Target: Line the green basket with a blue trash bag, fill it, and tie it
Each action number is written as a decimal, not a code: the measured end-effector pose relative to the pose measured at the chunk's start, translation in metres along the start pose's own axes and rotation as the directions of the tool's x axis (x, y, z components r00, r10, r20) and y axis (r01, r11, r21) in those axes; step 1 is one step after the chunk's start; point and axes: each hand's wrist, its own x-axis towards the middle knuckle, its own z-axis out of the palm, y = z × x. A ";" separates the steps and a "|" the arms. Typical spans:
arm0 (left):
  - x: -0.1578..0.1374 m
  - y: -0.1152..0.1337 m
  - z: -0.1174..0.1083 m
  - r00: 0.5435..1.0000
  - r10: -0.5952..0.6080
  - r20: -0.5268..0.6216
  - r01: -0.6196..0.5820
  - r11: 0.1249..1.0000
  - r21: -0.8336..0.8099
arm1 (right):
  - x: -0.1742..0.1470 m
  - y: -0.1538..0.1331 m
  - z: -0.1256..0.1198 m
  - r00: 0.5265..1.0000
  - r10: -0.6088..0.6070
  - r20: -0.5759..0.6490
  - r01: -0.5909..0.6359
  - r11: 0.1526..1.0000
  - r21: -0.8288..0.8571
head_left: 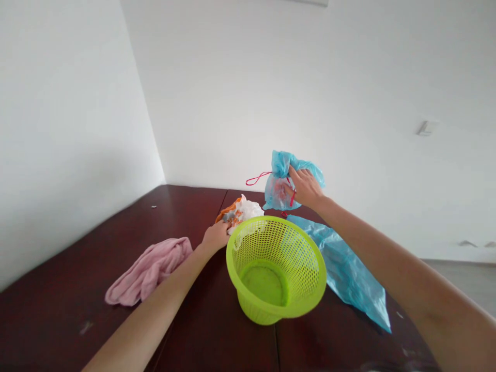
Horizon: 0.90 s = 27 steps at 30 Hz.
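Observation:
My right hand (306, 186) grips a translucent blue plastic bag (277, 196) with red drawstrings and lifts it behind the basket. Something reddish shows faintly through that bag's side. At the basket's far left, my left hand (217, 235) has its fingers on a crumpled white and orange plastic bag (250, 209), and its fingertips are partly hidden in the folds. Between my arms stands a lime-green mesh plastic basket (267, 312), with nothing visible inside. A flat blue plastic bag (349, 268) lies under my right forearm, to the right of the basket.
A bunched pink cloth (155, 268) lies on the dark red-brown table (77, 268), left of my left forearm. White walls (217, 93) meet the table at the back and left. A small pale scrap (154, 206) lies near the left wall.

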 end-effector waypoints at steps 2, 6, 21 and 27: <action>-0.012 -0.014 -0.006 0.998 -0.068 -0.011 0.069 0.995 0.071 | -0.005 -0.006 0.018 0.998 0.030 0.055 -0.033 0.997 0.063; -0.031 -0.024 -0.017 0.992 -0.093 -0.080 0.105 0.983 0.152 | -0.016 -0.030 0.049 0.968 0.110 0.224 -0.167 0.952 0.255; -0.186 -0.033 0.005 0.957 0.082 -0.278 -0.116 0.987 -0.107 | -0.183 0.061 0.046 0.745 0.474 0.470 -0.667 0.533 0.521; -0.247 -0.031 0.023 0.979 0.083 -0.188 -0.119 0.975 -0.187 | -0.361 0.009 0.031 0.531 0.620 0.578 -0.799 0.594 0.097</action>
